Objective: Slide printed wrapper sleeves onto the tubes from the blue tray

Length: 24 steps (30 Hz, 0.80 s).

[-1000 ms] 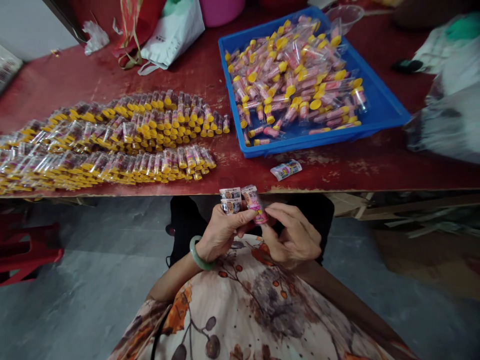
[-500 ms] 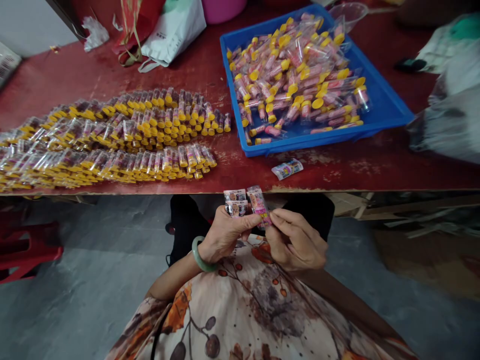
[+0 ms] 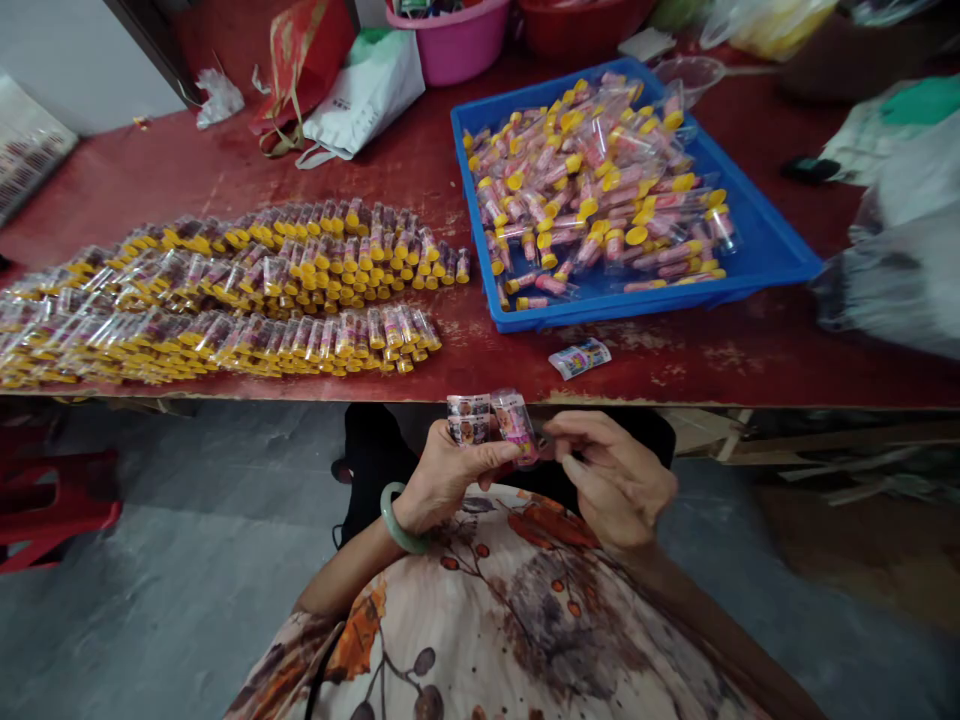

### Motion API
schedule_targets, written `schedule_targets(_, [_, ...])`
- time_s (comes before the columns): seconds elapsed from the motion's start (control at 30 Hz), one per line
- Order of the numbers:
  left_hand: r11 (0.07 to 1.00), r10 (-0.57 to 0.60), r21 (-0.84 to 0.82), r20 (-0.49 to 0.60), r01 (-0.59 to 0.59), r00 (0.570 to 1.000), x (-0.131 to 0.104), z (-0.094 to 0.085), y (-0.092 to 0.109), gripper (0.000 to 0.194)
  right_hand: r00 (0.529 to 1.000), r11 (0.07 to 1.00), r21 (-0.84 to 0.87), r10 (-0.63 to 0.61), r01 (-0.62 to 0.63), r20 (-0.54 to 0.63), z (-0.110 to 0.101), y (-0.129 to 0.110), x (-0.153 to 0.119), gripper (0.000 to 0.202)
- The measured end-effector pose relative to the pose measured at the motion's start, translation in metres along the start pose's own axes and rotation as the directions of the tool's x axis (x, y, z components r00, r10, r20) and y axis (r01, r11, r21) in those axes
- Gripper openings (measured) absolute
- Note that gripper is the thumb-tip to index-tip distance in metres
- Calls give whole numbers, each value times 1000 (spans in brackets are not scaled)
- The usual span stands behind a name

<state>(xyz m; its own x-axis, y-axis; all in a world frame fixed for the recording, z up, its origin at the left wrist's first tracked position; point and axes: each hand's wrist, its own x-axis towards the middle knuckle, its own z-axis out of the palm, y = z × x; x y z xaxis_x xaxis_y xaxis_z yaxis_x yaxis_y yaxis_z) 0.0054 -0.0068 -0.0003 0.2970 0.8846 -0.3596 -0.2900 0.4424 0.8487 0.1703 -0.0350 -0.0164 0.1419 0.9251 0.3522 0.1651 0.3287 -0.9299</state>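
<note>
My left hand [image 3: 448, 468] is closed around a small stack of printed labels [image 3: 469, 428] and a clear plastic tube [image 3: 514, 425] with a pink printed label on it. Its thumb presses across the lower part of the tube. A green bangle [image 3: 397, 520] circles the left wrist. To the right of the tube, my right hand [image 3: 621, 478] has its fingers bent and the thumb a little apart from them, with nothing visible between. Whether its fingertips touch the tube's edge is unclear. Beyond both hands, a loose sheet of labels [image 3: 579, 358] lies on the red table [image 3: 645, 365].
A blue tray [image 3: 765, 250] holds a heap of pink-filled tubes [image 3: 570, 190] with yellow caps. Rows of stacked labelled tubes [image 3: 300, 270] cover the table's left side. Bags [image 3: 367, 95], a pink basin [image 3: 465, 45] and plastic wrapping [image 3: 900, 270] stand around. A red stool [image 3: 60, 510] is at lower left.
My right hand has moved away from the tube to the right, its fingers loosening. The left hand keeps the tube and labels. The view has tilted up slightly, showing more of the table's back.
</note>
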Motion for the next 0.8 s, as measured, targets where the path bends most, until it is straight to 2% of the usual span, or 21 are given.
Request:
schedule_targets(0.07, [1000, -2, 31, 18, 1, 1000, -1, -2, 1, 28, 995, 989, 111, 97, -95, -13, 3, 1, 4, 28])
schedule_targets(0.17, [997, -3, 76, 41, 0, 999, -2, -5, 2, 29, 987, 982, 103, 156, -159, 38, 12, 1, 10, 45])
schedule_targets(0.3, [999, 15, 38, 36, -17, 999, -2, -13, 1, 30, 960, 960, 38, 273, -276, 63, 27, -1, 17, 43])
schedule_targets(0.43, [999, 35, -42, 15, -34, 999, -4, -24, 4, 35, 912, 904, 169, 357, -392, 202, 40, -1, 27, 39])
schedule_targets(0.53, [998, 31, -60, -66, -35, 997, -6, -37, 8, 37, 874, 863, 217, 390, -457, 290, 51, 0, 39, 37])
schedule_targets(0.6, [998, 34, -51, -150, -43, 988, -6, -48, 8, 37, 869, 853, 225, 402, -470, 290, 63, 0, 51, 37])
schedule_targets(0.7, [995, 81, -33, -281, -93, 956, -6, -67, 7, 40, 897, 877, 225, 373, -424, 236, 93, 0, 81, 36])
schedule_targets(0.8, [984, 138, -54, -370, -170, 919, -8, -82, 3, 41, 935, 931, 156, 299, -329, 189, 135, 4, 118, 36])
